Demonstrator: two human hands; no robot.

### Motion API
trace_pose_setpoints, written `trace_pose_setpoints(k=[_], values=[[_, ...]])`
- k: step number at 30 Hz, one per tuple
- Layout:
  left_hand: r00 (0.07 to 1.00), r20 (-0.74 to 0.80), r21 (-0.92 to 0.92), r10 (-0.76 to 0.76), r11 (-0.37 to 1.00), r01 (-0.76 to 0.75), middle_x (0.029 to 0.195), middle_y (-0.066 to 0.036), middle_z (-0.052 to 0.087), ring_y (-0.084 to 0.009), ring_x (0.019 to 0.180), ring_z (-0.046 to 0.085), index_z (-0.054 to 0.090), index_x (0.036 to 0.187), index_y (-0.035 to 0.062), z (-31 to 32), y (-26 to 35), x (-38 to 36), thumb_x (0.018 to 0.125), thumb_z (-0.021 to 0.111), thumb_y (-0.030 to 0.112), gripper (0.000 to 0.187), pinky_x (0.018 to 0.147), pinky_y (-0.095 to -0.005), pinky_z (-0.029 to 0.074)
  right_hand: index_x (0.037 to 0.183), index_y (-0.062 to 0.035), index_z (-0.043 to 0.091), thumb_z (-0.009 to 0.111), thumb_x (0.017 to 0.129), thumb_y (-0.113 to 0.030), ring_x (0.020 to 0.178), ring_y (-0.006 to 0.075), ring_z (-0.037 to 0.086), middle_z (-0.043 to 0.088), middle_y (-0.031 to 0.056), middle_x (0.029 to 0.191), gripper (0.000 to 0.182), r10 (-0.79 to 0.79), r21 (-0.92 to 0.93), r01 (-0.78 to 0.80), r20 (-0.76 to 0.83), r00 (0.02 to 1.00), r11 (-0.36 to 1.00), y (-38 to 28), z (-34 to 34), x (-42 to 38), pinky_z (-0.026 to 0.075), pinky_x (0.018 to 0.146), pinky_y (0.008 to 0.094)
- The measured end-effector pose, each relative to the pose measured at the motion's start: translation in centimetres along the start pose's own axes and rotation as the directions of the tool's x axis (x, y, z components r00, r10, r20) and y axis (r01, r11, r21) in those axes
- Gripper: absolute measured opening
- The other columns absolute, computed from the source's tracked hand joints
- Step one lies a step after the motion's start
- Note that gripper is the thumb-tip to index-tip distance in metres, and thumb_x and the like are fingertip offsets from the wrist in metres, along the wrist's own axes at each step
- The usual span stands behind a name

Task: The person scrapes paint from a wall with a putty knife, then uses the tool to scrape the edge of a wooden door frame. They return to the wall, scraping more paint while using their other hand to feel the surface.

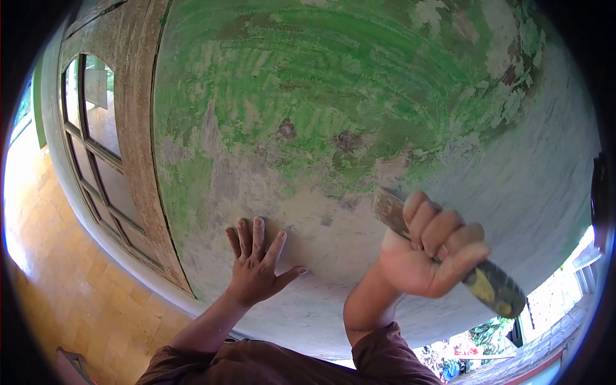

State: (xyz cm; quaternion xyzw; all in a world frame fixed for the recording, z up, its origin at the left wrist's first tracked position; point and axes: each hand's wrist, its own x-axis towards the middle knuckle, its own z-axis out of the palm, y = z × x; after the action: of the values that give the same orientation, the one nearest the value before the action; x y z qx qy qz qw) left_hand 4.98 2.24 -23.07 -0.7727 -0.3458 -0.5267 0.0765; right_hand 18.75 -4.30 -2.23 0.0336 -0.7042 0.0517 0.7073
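1. In the head view, the left hand [256, 266] lay flat against the wall [359, 115], its fingers [258, 232] spread wide and pointing up, the thumb stretched out to the right. It held nothing; the palm pressed on a bare grey patch of plaster.

2. The right hand [428, 247] was closed in a fist around the handle of a scraper [449, 253]. Its fingers wrapped tight over the grip, knuckles turned toward the camera.

3. The scraper ran on a slant from upper left to lower right. Its worn blade end stuck out above the fist and met the wall just below a band of green paint; the dark butt of the handle, marked with yellow, jutted out below the hand toward the lower right.

4. The two hands were near each other but apart, the left one lower and to the left of the scraper.

5. The wall carried patchy green paint across its upper part, flaking in places, with grey plaster showing beneath and across the lower part.

6. A wooden door [112, 154] with glass panes stood to the left of the wall, its frame touching the painted surface.

7. A tiled floor [58, 269] in a warm orange tone showed at the far left.

8. Both forearms rose from reddish-brown sleeves [269, 362] at the bottom edge.
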Motion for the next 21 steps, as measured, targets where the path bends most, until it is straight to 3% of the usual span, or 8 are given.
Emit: trace_pose_setpoints(k=[2,4,9,12,14,15,19,21], values=[[1.0,0.002,0.001,-0.003,1.0,0.003,0.148,-0.027,0.004,-0.0496,0.135,-0.005,0.028,0.141,0.0141,0.0,-0.1,0.1,0.076,0.063,0.056,0.084,0.103,-0.0647,-0.005,0.07,-0.0152,0.034,0.031,0.099,-0.036,0.046,0.0067,0.021,0.028,-0.0041,0.055,0.036,-0.014,0.027,0.014,-0.005,1.0,1.0,-1.1,0.2,0.0,0.023,0.053,0.0263],[0.999,-0.038,0.008,0.019,1.0,-0.018,0.148,-0.026,0.004,-0.0492,0.135,-0.005,0.03,0.14,0.0141,0.2,-0.2,0.2,0.077,0.062,0.056,0.083,0.102,-0.0649,-0.005,0.07,-0.0159,0.033,0.031,0.099,-0.036,0.046,0.0066,0.021,0.028,-0.0046,0.054,0.035,-0.151,-0.019,0.152,0.056,0.987,0.988,-2.3,0.4,0.0,0.023,0.053,0.0263],[0.999,-0.046,0.005,0.024,1.0,-0.024,0.148,-0.026,0.004,-0.049,0.135,-0.006,0.031,0.139,0.0135,0.3,-0.2,0.1,0.076,0.063,0.056,0.082,0.102,-0.0649,-0.005,0.068,-0.0182,0.033,0.032,0.098,-0.039,0.045,0.0072,0.023,0.03,-0.0045,0.054,0.036,0.061,-0.024,-0.061,-0.019,0.998,0.998,-0.3,0.5,-0.4,0.023,0.053,0.0283],[0.998,-0.053,0.007,0.026,1.0,-0.026,0.149,-0.025,0.004,-0.049,0.135,-0.006,0.031,0.139,0.0131,0.3,-0.3,0.2,0.076,0.063,0.056,0.082,0.102,-0.0649,-0.005,0.071,-0.0169,0.034,0.032,0.099,-0.036,0.046,0.0079,0.022,0.03,-0.0039,0.055,0.034,-0.097,0.024,0.096,0.03,0.995,0.995,-1.5,0.8,-0.6,0.023,0.053,0.0284],[0.999,-0.044,0.002,0.026,1.0,-0.025,0.148,-0.025,0.004,-0.0491,0.135,-0.006,0.031,0.139,0.013,0.3,-0.2,0.1,0.076,0.063,0.055,0.082,0.102,-0.065,-0.005,0.071,-0.0166,0.033,0.032,0.099,-0.035,0.047,0.0078,0.022,0.029,-0.0033,0.055,0.033,-0.228,-0.169,0.207,-0.115,0.967,0.964,0.2,0.9,-0.8,0.022,0.052,0.0282],[0.999,-0.041,-0.002,0.023,1.0,-0.023,0.149,-0.025,0.004,-0.0492,0.135,-0.006,0.031,0.139,0.013,0.2,-0.2,0.1,0.076,0.063,0.055,0.082,0.102,-0.065,-0.005,0.072,-0.0159,0.032,0.032,0.099,-0.033,0.047,0.0077,0.022,0.029,-0.0035,0.056,0.032,-0.036,-0.072,0.036,0.0,0.999,0.997,1.0,0.5,-0.4,0.022,0.052,0.0283],[0.999,-0.032,-0.008,0.017,1.0,-0.017,0.149,-0.025,0.004,-0.0491,0.135,-0.006,0.03,0.14,0.0133,0.2,-0.3,0.1,0.076,0.063,0.055,0.083,0.102,-0.0648,-0.005,0.072,-0.0158,0.033,0.032,0.099,-0.032,0.047,0.0077,0.021,0.029,-0.0036,0.056,0.031,-0.014,-0.023,0.015,0.03,0.999,1.0,-0.9,0.7,-0.2,0.023,0.052,0.0282],[0.999,-0.045,-0.002,0.025,1.0,-0.025,0.149,-0.025,0.003,-0.0489,0.135,-0.006,0.029,0.141,0.0137,0.2,-0.3,0.3,0.077,0.063,0.055,0.083,0.102,-0.0645,-0.005,0.075,-0.0145,0.033,0.03,0.099,-0.03,0.047,0.0074,0.021,0.028,-0.004,0.056,0.029,-0.153,0.0,0.153,0.059,0.986,0.988,-2.6,1.0,-0.1,0.022,0.052,0.0276]])
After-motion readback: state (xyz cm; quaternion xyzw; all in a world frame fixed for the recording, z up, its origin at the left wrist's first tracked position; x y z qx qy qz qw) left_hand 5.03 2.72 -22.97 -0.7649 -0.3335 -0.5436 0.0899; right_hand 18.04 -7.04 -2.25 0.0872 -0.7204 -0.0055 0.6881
